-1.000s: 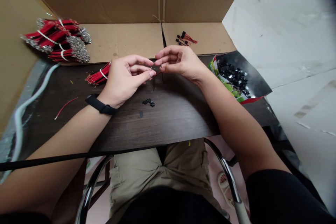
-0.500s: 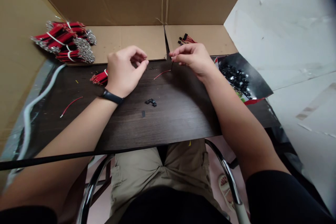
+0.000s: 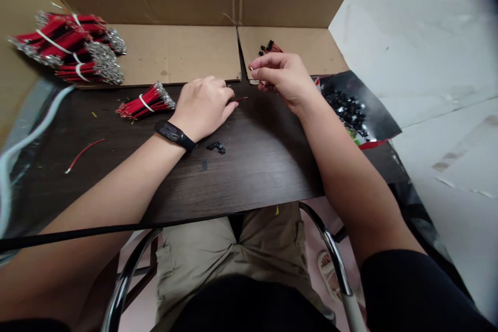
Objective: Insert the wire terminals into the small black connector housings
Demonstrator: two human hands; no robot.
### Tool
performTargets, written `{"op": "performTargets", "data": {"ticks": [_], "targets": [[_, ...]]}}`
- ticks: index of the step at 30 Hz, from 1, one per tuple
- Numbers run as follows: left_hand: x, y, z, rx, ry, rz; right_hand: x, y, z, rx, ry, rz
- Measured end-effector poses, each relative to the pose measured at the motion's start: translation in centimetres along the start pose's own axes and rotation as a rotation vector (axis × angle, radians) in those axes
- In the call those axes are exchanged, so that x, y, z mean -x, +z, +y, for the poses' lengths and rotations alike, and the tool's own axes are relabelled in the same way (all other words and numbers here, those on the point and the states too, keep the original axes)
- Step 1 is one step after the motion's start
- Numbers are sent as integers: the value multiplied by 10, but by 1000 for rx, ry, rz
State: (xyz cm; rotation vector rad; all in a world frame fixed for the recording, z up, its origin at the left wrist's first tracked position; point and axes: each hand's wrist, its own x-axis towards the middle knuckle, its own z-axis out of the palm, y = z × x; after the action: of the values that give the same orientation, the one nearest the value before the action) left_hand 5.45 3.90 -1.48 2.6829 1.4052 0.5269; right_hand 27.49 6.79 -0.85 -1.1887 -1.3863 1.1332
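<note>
My right hand (image 3: pixel 282 77) is raised over the back of the table, thumb and forefinger pinched on a thin wire with a small silver tip; a reddish stretch of it shows below the fingers. Low on the dark tabletop, my left hand (image 3: pixel 206 104) has its fingers curled downward, their undersides hidden. One end of a short red wire (image 3: pixel 241 98) comes out beside its thumb and forefinger; whether they grip it is unclear. A tied bundle of red and black wires (image 3: pixel 146 104) lies left of that hand. Small black connectors (image 3: pixel 216 147) sit in a little group below it.
Larger tied wire bundles (image 3: pixel 73 44) are piled at the back left. A single red wire (image 3: pixel 83 154) lies at left. At right an open bag (image 3: pixel 377 114) holds many black connectors. Wires with black connectors (image 3: pixel 271 47) rest on cardboard (image 3: pixel 175 54) behind my right hand.
My left hand has moved right and down onto the table over the red wire, uncovering the tied bundle. The right hand keeps its pinch, now with a silver tip showing. The view has shifted slightly.
</note>
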Motion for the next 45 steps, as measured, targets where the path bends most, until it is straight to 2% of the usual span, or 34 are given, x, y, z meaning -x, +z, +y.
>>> {"op": "performTargets", "data": {"ticks": [5,9,12,15,18,22,24,29,34,39,45], "targets": [[0,8,-4,83,-56,5,-1,1,-1,24,19,-23],[0,6,-1,162,-114,-5,1,3,-3,21,23,-18],[1,2,2,111,-120,-23,1,3,-4,13,10,-20],[3,1,2,104,-143,32,0,3,-2,40,-3,-22],[5,4,0,266,-197,122,-2,3,3,63,-14,-55],[13,2,-2,543,-186,190,-2,7,10,55,-36,-140],[19,-2,-2,668,-219,184,0,11,11,54,-29,-181],[27,-16,-2,908,-318,72,10,21,5,95,-22,-243],[26,-19,-6,943,-378,85,21,29,-3,110,-21,-270],[25,-17,-10,870,-366,207,25,32,-6,82,-34,-315],[27,-21,-9,940,-379,146,24,31,-4,118,-36,-345]]}}
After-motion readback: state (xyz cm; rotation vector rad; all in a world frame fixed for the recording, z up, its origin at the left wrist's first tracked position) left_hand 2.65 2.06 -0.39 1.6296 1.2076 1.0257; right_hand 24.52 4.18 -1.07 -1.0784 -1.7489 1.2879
